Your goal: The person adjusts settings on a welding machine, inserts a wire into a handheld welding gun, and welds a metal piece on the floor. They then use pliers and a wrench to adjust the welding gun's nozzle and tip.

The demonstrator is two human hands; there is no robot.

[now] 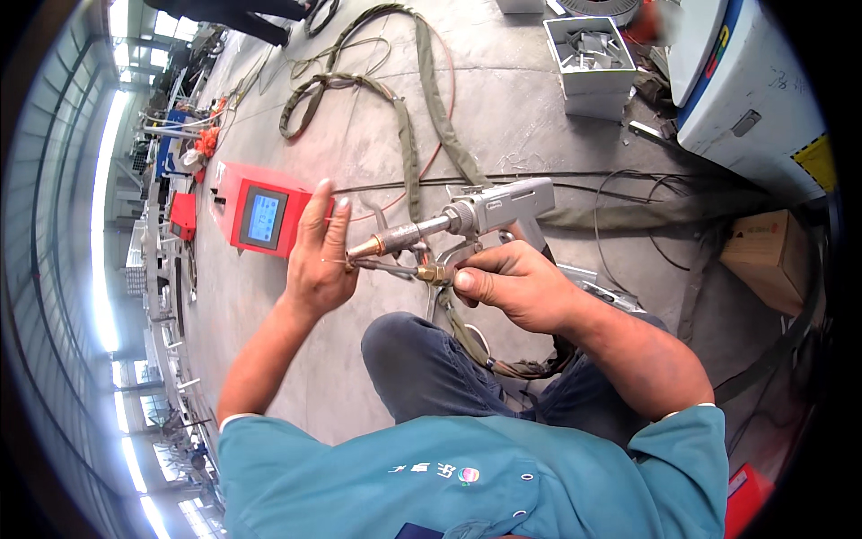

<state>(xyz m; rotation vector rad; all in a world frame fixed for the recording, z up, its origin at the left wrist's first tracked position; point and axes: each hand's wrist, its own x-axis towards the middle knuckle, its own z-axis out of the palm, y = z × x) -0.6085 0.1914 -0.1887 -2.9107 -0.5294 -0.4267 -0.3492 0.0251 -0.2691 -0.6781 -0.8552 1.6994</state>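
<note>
Near the centre, toward one o'clock, is the torch [503, 207], its nozzle [368, 248] pointing to eight. The right hand [525, 283], at the torch's five o'clock, pinches a brass fitting [434, 274] between thumb and forefinger. The left hand [320, 265], at eight, is partly open, two fingers raised beside the nozzle's tip; whether it grips the thin tube [386, 267] there, I cannot tell. Toward ten, a red box's screen [265, 218] shows small characters. At six, the shirt [575, 490] bears white lettering.
</note>
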